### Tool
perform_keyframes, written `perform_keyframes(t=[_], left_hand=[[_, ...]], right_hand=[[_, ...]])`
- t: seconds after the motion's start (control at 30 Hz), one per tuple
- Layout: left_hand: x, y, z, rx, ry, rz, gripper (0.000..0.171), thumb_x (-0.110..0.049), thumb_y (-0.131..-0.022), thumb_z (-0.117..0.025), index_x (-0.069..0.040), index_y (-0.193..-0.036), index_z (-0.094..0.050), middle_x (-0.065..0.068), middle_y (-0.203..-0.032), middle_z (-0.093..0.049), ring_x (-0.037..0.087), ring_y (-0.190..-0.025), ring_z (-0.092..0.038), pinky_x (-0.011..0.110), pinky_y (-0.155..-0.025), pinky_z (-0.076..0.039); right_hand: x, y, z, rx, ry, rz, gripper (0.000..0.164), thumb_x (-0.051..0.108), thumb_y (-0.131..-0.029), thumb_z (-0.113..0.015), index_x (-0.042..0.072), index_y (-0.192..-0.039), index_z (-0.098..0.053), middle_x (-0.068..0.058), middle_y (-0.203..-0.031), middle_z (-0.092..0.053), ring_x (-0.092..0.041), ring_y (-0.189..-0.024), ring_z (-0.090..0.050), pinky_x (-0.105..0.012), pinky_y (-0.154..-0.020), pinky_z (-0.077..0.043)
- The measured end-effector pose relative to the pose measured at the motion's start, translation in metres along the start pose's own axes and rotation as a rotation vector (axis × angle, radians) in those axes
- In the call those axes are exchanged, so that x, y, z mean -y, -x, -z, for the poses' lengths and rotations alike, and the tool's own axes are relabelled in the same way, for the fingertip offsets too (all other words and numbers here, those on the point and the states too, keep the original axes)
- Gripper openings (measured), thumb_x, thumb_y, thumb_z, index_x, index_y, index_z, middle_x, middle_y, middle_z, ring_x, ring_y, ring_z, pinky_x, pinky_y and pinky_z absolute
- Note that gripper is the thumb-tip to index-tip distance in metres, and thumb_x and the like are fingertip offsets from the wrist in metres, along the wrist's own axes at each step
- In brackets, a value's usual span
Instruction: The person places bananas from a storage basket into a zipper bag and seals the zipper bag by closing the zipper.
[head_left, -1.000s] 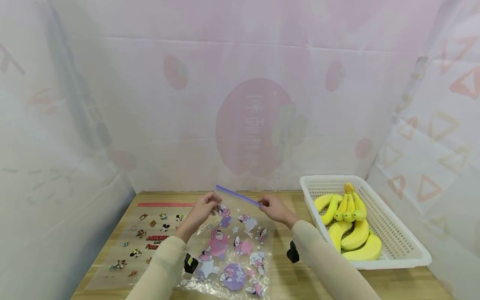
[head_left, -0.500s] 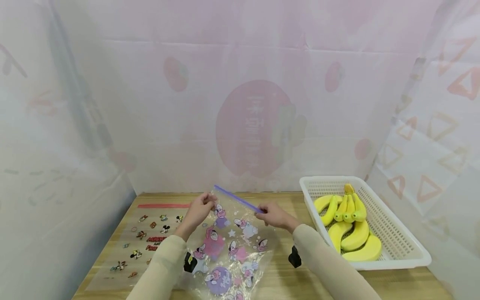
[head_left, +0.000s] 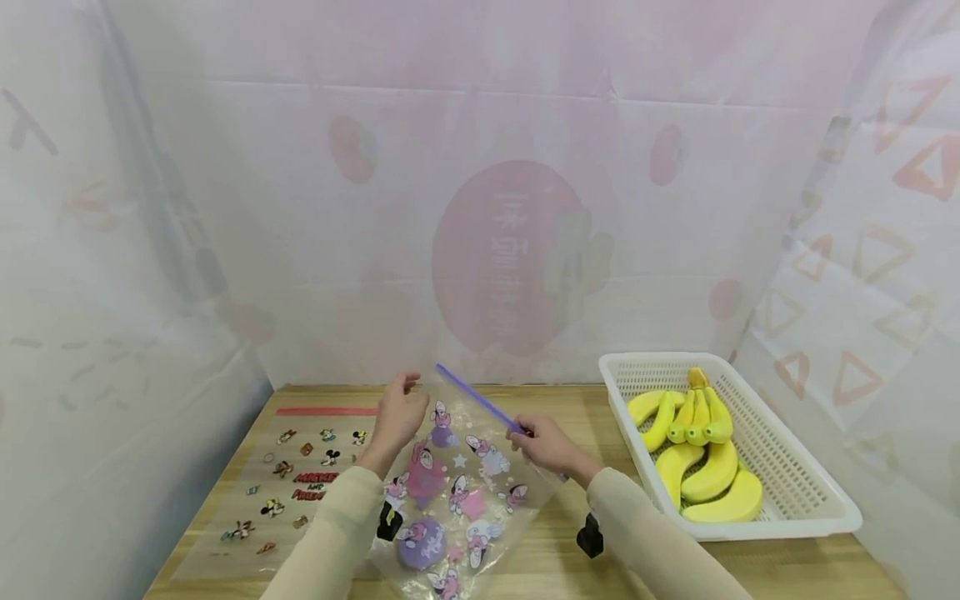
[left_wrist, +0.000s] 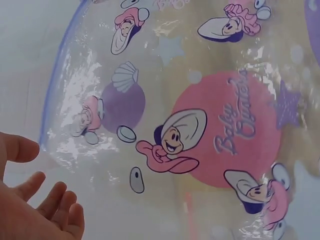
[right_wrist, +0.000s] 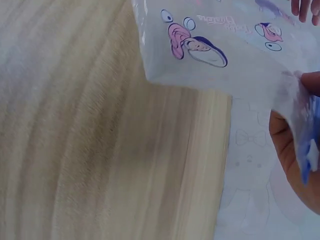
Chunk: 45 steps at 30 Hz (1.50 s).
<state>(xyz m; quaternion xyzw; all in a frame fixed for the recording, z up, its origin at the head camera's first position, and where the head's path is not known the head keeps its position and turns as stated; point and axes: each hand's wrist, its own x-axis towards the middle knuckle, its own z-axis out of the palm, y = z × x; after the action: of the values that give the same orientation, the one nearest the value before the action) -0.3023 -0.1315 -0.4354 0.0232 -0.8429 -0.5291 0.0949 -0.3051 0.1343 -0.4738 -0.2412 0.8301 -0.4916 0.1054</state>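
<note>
Left of the white basket [head_left: 780, 530], the clear printed bag [head_left: 480, 483] has tilted further; the left hand [head_left: 400, 415], farther from the basket, has loosened, gripping nothing, so the right hand [head_left: 547, 442], nearer it, alone pinches the purple strip [head_left: 476, 396]

Clear bag [head_left: 459, 487] has pink and purple circles [left_wrist: 260, 150] plus a bluish-purple strip [head_left: 480, 398], Mickey bag's [head_left: 262, 483] strip [head_left: 326, 411] is red, bananas [head_left: 710, 473] bright yellow, basket [head_left: 787, 528] plain white.
</note>
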Motion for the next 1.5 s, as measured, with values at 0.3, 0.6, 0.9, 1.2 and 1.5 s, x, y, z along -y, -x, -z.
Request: perform_keyframes(t=[0.3,0.6,0.9,1.2,1.5], left_hand=[[-0.003,0.008,-0.016,0.071,-0.055,-0.017,0.016,-0.02,-0.093,-0.053,-0.005,-0.093,-0.059,0.007,-0.085,-0.058,0.021,-0.073,-0.053,0.03,-0.06,-0.045],[0.002,0.013,-0.041,0.208,0.128,0.107,0.036,-0.03,-0.097,-0.051,0.004,-0.099,-0.062,0.017,-0.092,-0.066,0.02,-0.075,-0.065,0.036,-0.071,-0.053],[0.001,0.015,-0.054,0.282,0.237,0.162,0.049,-0.035,-0.097,-0.051,0.011,-0.113,-0.056,0.023,-0.097,-0.065,0.028,-0.081,-0.068,0.038,-0.076,-0.054],[0.003,0.016,-0.062,0.244,0.26,0.158,0.037,-0.032,-0.093,-0.06,0.005,-0.095,-0.058,0.015,-0.079,-0.066,0.02,-0.066,-0.066,0.032,-0.063,-0.056],[-0.001,0.015,-0.065,0.225,0.256,0.109,0.022,-0.017,-0.092,-0.058,0.004,-0.085,-0.061,0.008,-0.071,-0.062,0.014,-0.058,-0.061,0.029,-0.059,-0.055]], right_hand=[[0.0,0.004,-0.012,-0.089,-0.069,-0.02,0.016,0.008,-0.098,-0.047,-0.001,-0.103,-0.06,-0.009,-0.08,-0.058,-0.012,-0.054,-0.049,-0.02,-0.043,-0.04],[0.015,0.007,-0.032,-0.103,0.112,0.048,0.023,0.004,-0.096,-0.048,-0.004,-0.115,-0.058,-0.01,-0.073,-0.058,-0.009,-0.048,-0.052,-0.024,-0.038,-0.045],[0.017,0.006,-0.05,-0.188,0.22,0.102,0.017,0.0,-0.092,-0.052,-0.004,-0.105,-0.061,-0.005,-0.081,-0.056,-0.007,-0.049,-0.054,-0.023,-0.039,-0.046],[0.022,0.008,-0.063,-0.261,0.388,0.166,0.016,0.003,-0.087,-0.058,0.0,-0.101,-0.066,-0.002,-0.084,-0.059,-0.01,-0.066,-0.05,-0.022,-0.055,-0.045],[0.026,0.01,-0.065,-0.238,0.288,0.137,0.024,0.008,-0.089,-0.058,0.0,-0.111,-0.063,-0.004,-0.091,-0.061,-0.006,-0.06,-0.05,-0.022,-0.05,-0.045]])
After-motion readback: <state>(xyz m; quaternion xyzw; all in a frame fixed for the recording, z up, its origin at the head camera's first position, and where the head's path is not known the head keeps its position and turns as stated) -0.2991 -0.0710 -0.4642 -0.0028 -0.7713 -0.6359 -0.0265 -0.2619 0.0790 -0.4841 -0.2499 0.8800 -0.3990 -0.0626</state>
